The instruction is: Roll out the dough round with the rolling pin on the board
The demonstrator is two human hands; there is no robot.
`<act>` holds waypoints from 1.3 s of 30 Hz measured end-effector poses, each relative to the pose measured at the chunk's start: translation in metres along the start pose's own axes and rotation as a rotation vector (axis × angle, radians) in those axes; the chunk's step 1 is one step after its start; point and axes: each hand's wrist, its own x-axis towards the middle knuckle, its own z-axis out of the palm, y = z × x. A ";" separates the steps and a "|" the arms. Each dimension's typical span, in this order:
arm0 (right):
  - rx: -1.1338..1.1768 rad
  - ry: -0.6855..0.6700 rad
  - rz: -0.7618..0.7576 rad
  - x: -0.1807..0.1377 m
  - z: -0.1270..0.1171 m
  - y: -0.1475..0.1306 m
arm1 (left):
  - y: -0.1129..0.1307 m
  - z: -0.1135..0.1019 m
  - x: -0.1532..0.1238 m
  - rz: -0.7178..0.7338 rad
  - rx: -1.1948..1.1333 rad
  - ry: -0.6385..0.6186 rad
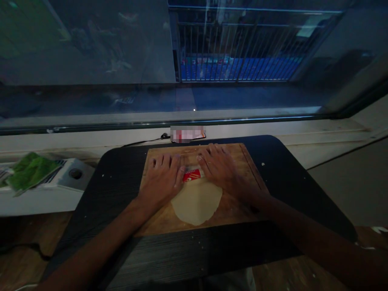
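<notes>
A thin, round sheet of pale dough (197,205) lies on a wooden cutting board (162,220). Across its far edge is a see-through, bottle-like roller with a red label (191,175), mostly covered by my hands. My left hand (162,178) presses on the roller's left end, fingers stretched forward and thumb beside the label. On the right end rests my right hand (220,167), palm down, its fingers also reaching toward the window. Neither hand wraps round the roller as far as I can see; the palms' undersides are hidden.
The board sits on a dark table (287,182) with small white crumbs. A phone-like object (188,134), partly blurred out, with a cable lies at the windowsill (248,128). Green leafy stuff (32,171) rests on a white unit (72,176) at left. A large window (121,52) rises ahead.
</notes>
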 end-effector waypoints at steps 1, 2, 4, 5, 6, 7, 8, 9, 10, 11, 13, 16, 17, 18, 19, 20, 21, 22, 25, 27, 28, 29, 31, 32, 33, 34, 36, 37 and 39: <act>-0.004 0.016 0.001 0.002 0.001 0.001 | 0.001 0.000 0.002 -0.019 0.015 0.005; -0.002 0.030 0.000 0.004 0.001 0.003 | 0.002 0.000 0.003 -0.031 0.027 0.008; 0.012 0.044 0.001 0.009 0.001 0.005 | 0.001 -0.001 0.007 -0.043 0.043 0.005; 0.020 0.042 0.002 0.012 0.002 0.006 | 0.000 -0.001 0.009 -0.047 0.048 -0.001; 0.026 0.032 0.001 0.016 0.002 0.007 | -0.002 -0.001 0.011 -0.050 0.050 -0.009; 0.032 0.015 0.000 0.021 0.003 0.008 | -0.004 0.000 0.014 -0.053 0.049 -0.015; 0.038 -0.004 -0.001 0.026 0.003 0.009 | -0.006 0.000 0.017 -0.055 0.047 -0.017; 0.042 -0.021 0.004 0.032 0.004 0.010 | -0.009 0.001 0.021 -0.058 0.044 -0.015; 0.046 -0.032 0.011 0.039 0.004 0.011 | -0.012 0.002 0.025 -0.061 0.040 -0.010; 0.048 -0.037 0.017 0.045 0.005 0.011 | -0.015 0.003 0.030 -0.067 0.036 -0.009; 0.044 -0.040 0.004 0.055 0.005 0.013 | -0.021 0.005 0.041 -0.093 0.033 -0.017; 0.032 -0.045 -0.056 0.063 0.004 0.014 | -0.028 0.005 0.055 -0.144 0.050 -0.048; 0.031 -0.045 -0.061 0.063 0.004 0.014 | -0.029 0.005 0.058 -0.152 0.062 -0.057; 0.033 -0.043 -0.051 0.062 0.004 0.014 | -0.029 0.003 0.059 -0.151 0.074 -0.068; 0.037 -0.039 -0.030 0.060 0.005 0.014 | -0.027 0.002 0.058 -0.142 0.083 -0.080; 0.045 -0.035 -0.006 0.057 0.005 0.013 | -0.025 0.000 0.055 -0.129 0.089 -0.094; 0.053 -0.029 0.014 0.051 0.006 0.012 | -0.022 -0.002 0.050 -0.114 0.093 -0.107; 0.062 -0.021 0.022 0.044 0.006 0.011 | -0.018 -0.003 0.043 -0.097 0.096 -0.118; 0.093 0.008 0.001 0.015 0.004 0.004 | -0.002 -0.006 0.014 -0.051 0.106 -0.108; 0.122 0.027 -0.008 -0.006 0.002 -0.001 | 0.009 -0.006 -0.005 -0.021 0.098 -0.073; 0.139 0.036 -0.008 -0.015 0.001 -0.003 | 0.014 -0.007 -0.013 -0.011 0.092 -0.062; 0.154 0.045 -0.009 -0.022 0.001 -0.005 | 0.017 -0.007 -0.018 -0.011 0.087 -0.051; 0.174 0.061 -0.013 -0.029 0.001 -0.006 | 0.021 -0.008 -0.023 -0.017 0.073 -0.042; 0.178 0.067 -0.014 -0.028 0.003 -0.006 | 0.022 -0.008 -0.022 -0.024 0.067 -0.042; 0.176 0.072 -0.012 -0.026 0.004 -0.005 | 0.021 -0.008 -0.020 -0.032 0.061 -0.043; 0.170 0.075 -0.009 -0.022 0.006 -0.004 | 0.020 -0.008 -0.016 -0.041 0.058 -0.044; 0.150 0.075 -0.002 -0.011 0.009 -0.002 | 0.016 -0.005 -0.008 -0.058 0.055 -0.043; 0.140 0.073 0.001 -0.006 0.010 -0.001 | 0.014 -0.004 -0.004 -0.064 0.053 -0.040; 0.119 0.071 0.001 0.003 0.011 0.001 | 0.010 0.000 0.003 -0.071 0.045 -0.030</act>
